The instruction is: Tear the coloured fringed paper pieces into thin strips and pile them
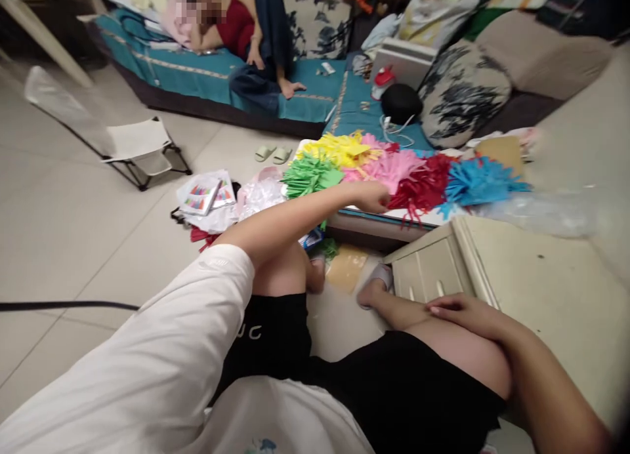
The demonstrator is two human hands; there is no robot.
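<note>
My left hand reaches across to the front edge of a low table. Its fingers curl downward beside pink fringed strips and a red fringed heap; anything inside them is hidden. Also heaped along the table are green fringed strips, a yellow bunch and a blue bunch. My right hand lies on my right knee, its fingers loosely stretched out and holding nothing.
A cream cabinet stands close on my right. Printed packets and clear plastic lie left of the table. Beyond are a folding chair, slippers and a teal sofa with a person on it.
</note>
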